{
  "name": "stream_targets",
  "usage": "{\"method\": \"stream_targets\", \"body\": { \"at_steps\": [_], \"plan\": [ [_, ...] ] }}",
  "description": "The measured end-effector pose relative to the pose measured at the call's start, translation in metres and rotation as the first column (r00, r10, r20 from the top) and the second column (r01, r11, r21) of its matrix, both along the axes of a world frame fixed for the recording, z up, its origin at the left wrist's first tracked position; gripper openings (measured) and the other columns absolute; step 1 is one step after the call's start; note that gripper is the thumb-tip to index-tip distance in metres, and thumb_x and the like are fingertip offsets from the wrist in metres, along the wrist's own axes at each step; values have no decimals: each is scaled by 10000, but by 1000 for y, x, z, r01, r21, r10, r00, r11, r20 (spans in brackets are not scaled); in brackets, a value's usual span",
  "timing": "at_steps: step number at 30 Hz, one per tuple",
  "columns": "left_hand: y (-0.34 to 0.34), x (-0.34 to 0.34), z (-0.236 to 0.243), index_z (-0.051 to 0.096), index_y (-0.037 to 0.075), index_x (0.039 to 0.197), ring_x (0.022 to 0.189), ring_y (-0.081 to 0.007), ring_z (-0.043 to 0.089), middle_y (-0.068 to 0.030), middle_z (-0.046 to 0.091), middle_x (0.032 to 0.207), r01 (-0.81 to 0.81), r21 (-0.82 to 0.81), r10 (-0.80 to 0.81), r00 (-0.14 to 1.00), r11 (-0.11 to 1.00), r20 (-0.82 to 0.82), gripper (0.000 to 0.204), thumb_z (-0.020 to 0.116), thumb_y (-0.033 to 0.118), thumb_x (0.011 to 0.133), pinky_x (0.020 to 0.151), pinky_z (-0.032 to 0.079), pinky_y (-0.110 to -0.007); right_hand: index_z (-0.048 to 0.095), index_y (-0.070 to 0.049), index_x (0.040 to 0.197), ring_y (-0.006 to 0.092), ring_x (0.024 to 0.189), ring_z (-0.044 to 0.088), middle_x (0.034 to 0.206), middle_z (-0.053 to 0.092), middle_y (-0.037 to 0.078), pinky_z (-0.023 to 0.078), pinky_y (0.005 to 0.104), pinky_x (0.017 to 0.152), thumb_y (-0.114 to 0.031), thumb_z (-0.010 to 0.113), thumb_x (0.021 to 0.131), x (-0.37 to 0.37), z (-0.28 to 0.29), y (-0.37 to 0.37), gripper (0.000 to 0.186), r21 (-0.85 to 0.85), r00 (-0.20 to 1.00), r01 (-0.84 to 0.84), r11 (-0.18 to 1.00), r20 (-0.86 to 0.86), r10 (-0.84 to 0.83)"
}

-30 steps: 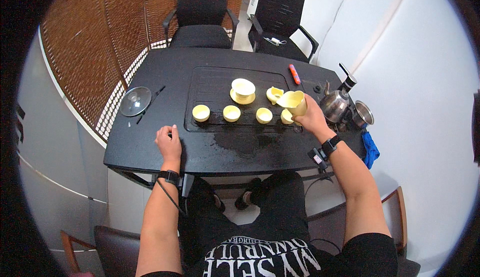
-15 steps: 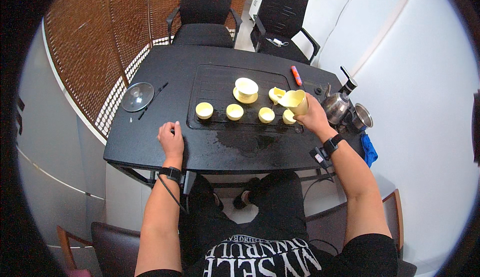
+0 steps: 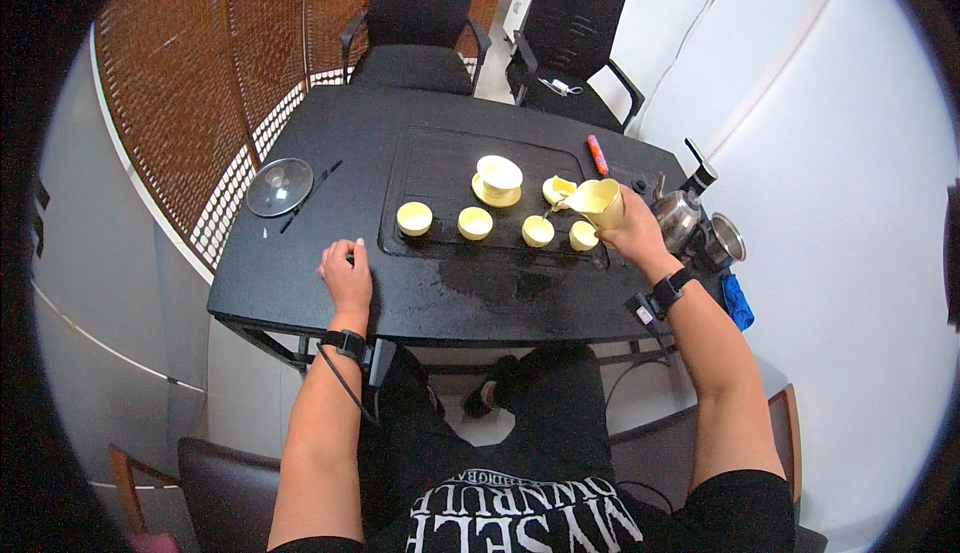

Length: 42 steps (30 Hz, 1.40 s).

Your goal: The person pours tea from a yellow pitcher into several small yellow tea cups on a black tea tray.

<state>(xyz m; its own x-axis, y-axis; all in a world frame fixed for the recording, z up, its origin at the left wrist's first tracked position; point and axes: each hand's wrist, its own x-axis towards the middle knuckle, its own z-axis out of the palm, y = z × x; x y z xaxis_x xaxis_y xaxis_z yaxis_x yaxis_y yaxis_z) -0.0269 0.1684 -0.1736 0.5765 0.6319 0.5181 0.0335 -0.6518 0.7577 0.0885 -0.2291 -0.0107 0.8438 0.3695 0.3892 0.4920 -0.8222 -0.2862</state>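
Note:
My right hand (image 3: 637, 233) grips a pale yellow pitcher (image 3: 601, 202), tilted left with its spout over the row of cups. A thin stream seems to run from the spout toward the third yellow teacup (image 3: 538, 232). A fourth teacup (image 3: 584, 236) stands just below the pitcher. To the left are two more teacups, the second (image 3: 475, 223) and the first (image 3: 414, 219). Behind them a yellow lidded-style bowl (image 3: 498, 174) sits on its saucer (image 3: 496, 196). My left hand (image 3: 346, 271) rests on the table in a loose fist, with nothing visible in it.
The black table (image 3: 300, 283) has a recessed tray (image 3: 440, 153) with wet patches in front. A small yellow piece (image 3: 558, 189) lies behind the pitcher. At right stand a steel kettle (image 3: 677, 215), a metal pot (image 3: 727, 238) and a blue cloth (image 3: 737, 303). A glass lid (image 3: 279, 188) lies at left.
The view has shifted slightly. The pitcher stays tilted in my right hand, its spout still near the third cup. My left hand has stayed in place.

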Motion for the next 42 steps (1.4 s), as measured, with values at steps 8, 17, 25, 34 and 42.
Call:
{"method": "stream_targets", "body": {
  "at_steps": [8,17,25,34,42],
  "plan": [
    [1,-1,1,549,49,702,841,-278,526,-72,573,765,5,12,-6,1000,1000,11,236,576,229,853,782,365,-411,445,-26,1249,329,1127,506,1196,534,174,397,357,969,-87,790,574,-1,9,0,761,-27,1000,0,1000,24,0],
    [0,0,1,542,52,695,846,-279,527,-74,572,767,0,8,0,1000,1000,5,241,573,230,854,780,363,-410,451,-74,1245,355,1075,517,1114,560,173,424,401,925,-102,760,591,2,6,-6,724,-27,998,15,1000,55,-13],
    [-1,-1,3,535,51,687,828,-274,525,-71,569,760,6,-4,-6,1000,1000,-15,248,572,230,854,783,365,-405,449,-79,1248,347,1074,520,1115,559,172,428,397,923,-103,759,590,7,3,-13,728,-47,998,8,999,59,-6],
    [0,-1,2,544,49,695,837,-273,523,-66,568,763,-5,15,4,1000,1000,14,245,574,231,855,795,364,-403,453,-76,1247,339,1090,518,1134,560,161,425,391,933,-120,777,587,4,8,-8,736,-59,999,24,998,34,-22],
    [-1,-2,5,554,57,704,849,-266,523,-61,574,777,2,-3,-2,1000,1000,-6,225,580,223,853,806,354,-400,457,-53,1238,340,1110,509,1161,553,168,411,385,957,-127,777,582,4,6,-7,734,-65,999,33,997,17,-32]
  ]
}}
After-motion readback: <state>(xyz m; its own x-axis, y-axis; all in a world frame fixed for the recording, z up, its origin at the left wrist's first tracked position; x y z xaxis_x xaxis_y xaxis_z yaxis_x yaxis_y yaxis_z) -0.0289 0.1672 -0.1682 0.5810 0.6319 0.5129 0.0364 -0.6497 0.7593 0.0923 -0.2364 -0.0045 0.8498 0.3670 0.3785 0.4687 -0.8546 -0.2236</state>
